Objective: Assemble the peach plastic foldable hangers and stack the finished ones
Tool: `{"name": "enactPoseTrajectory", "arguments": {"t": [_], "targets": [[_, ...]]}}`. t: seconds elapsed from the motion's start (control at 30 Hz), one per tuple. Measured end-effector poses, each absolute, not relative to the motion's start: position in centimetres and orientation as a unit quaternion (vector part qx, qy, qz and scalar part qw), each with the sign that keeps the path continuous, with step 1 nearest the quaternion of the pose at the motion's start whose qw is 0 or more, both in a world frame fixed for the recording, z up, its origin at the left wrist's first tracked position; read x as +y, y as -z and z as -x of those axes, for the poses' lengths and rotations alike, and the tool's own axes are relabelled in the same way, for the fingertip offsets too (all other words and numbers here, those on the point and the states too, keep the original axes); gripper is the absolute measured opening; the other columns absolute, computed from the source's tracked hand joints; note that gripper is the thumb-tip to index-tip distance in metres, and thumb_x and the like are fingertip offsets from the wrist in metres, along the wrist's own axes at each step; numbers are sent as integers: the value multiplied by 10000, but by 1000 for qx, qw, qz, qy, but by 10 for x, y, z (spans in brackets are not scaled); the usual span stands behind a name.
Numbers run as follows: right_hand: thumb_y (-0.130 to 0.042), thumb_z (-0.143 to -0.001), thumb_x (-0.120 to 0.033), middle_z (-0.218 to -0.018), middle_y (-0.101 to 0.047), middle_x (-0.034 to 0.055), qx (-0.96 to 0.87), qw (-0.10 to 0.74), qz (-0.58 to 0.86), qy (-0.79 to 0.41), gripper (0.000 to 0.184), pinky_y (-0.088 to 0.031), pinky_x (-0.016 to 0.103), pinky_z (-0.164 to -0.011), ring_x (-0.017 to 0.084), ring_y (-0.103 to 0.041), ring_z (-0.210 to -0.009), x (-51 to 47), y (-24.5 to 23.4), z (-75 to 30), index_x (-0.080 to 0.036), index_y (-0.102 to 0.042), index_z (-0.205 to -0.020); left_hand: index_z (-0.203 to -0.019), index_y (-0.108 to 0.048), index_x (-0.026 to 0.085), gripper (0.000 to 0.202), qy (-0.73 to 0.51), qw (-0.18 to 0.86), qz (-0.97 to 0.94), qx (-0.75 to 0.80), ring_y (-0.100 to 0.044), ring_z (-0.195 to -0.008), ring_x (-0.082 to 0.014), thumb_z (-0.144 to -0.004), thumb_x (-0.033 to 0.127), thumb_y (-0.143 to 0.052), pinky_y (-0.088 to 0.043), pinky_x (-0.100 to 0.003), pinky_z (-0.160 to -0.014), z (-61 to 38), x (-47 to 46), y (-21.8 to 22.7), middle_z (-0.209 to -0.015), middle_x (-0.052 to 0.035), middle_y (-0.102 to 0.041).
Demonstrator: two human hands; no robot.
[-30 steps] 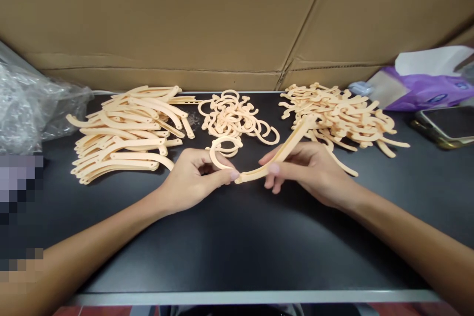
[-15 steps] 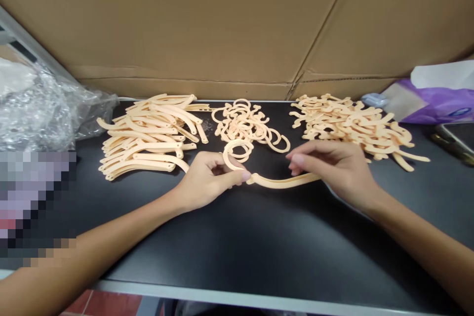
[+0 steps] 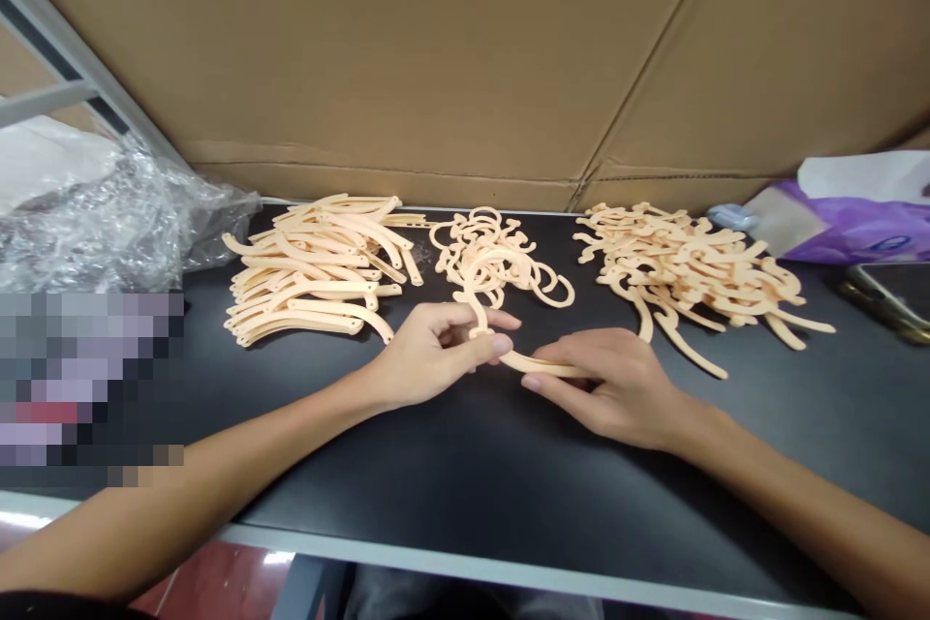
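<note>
The long curved arm point(image 3: 543, 367) lay level between the two hands, just above or on the counter point(image 3: 450, 484); which of the two could not be told. Its near end sat at the left thumb tip, and its other end disappeared into the right hand point(image 3: 606, 383). A C-shaped hook point(image 3: 480, 310) rose from the fingers of the left hand point(image 3: 436, 354), its curve opening away from the person. The left thumb covered the place where hook and arm came together, so whether they were joined could not be seen.

The left hand was pinched, thumb against fingers, on the foot of the hook and the end of the arm, with one finger reaching out beyond. The right hand was closed over the arm, its thumb laid along the near side and its fingers curled round the far side.

Straight beyond the left hand, partly behind the raised hook, was a tangled heap of hooks point(image 3: 476, 252). To the left of that hand lay a stack of long arms point(image 3: 312, 266), and beyond the right hand spread a pile of wavy pieces point(image 3: 697, 262). Farther left was crumpled clear plastic point(image 3: 152, 213). Well to the right of the right hand were a purple tissue pack point(image 3: 843, 228) and a phone point(image 3: 897, 295). Brown cardboard point(image 3: 421, 58) stood behind everything.
</note>
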State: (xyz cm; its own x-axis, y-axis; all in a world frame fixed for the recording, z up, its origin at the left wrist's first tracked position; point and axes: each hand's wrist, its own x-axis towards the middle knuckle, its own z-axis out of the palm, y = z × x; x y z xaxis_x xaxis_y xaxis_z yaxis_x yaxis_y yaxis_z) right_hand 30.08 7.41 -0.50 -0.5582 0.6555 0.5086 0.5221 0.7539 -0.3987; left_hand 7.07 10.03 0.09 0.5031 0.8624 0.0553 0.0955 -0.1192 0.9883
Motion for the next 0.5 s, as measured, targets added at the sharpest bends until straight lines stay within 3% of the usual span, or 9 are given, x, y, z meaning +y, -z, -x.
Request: {"name": "enactPoseTrajectory", "arguments": {"t": [0.13,0.27,0.4,0.5], "targets": [[-653,-884,-232,-767,-736,60,-838,405,366,3,69,-521,314,-601,184,-673,-647,73,-9,-299,-218,-716,-906,-878,-718,114,286,-350,555,-660,366,-572,-584,-97,-880,397,-673,-477,-204,-549,-71,100,1,-715,-40,-677],[-656,-842,-147,-807,-730,72,-804,477,340,99,154,-538,391,-681,228,-673,-724,66,-34,-282,-258,-715,-932,-844,-694,115,265,-351,522,-679,379,-565,-540,-93,-901,370,-656,-471,-196,-522,-71,102,3,-652,-15,-655],[-592,-859,-102,-860,-750,77,-872,392,264,127,165,-513,389,-797,220,-660,-814,66,-49,-232,-214,-713,-853,-817,-721,135,200,-345,432,-731,400,-605,-638,-122,-922,249,-595,-528,-200,-574,-67,104,6,-697,-5,-652],[-499,-890,-93,-828,-737,86,-917,256,261,161,252,-441,404,-854,224,-636,-821,82,-56,-182,-170,-720,-799,-1030,-707,131,239,-371,371,-739,424,-647,-873,-155,-985,277,-523,-583,-265,-771,-64,105,9,-997,-57,-681]]}}
